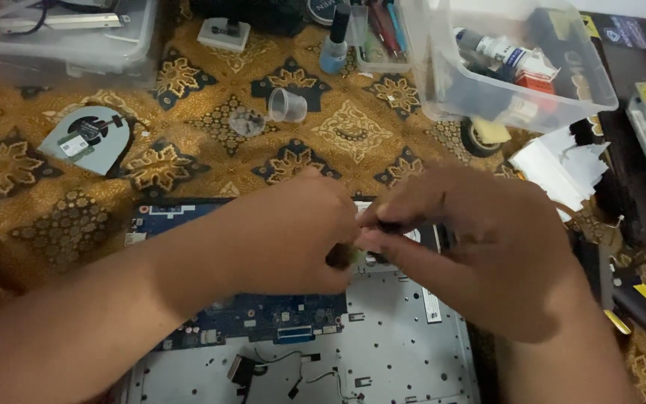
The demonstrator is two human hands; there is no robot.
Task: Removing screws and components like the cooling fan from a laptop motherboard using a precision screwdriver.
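Left hand point(293, 236) and right hand point(480, 247) pinch together on a small dark part point(345, 256) between fingertips, directly above the blue board point(263, 314); a slip risks dropping it into the open chassis point(398, 337).

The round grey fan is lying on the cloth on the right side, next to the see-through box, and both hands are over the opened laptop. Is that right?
Not quite. In the head view the grey fan lies on the left of the patterned cloth, far from the see-through box. Both the left hand and right hand are over the opened laptop.
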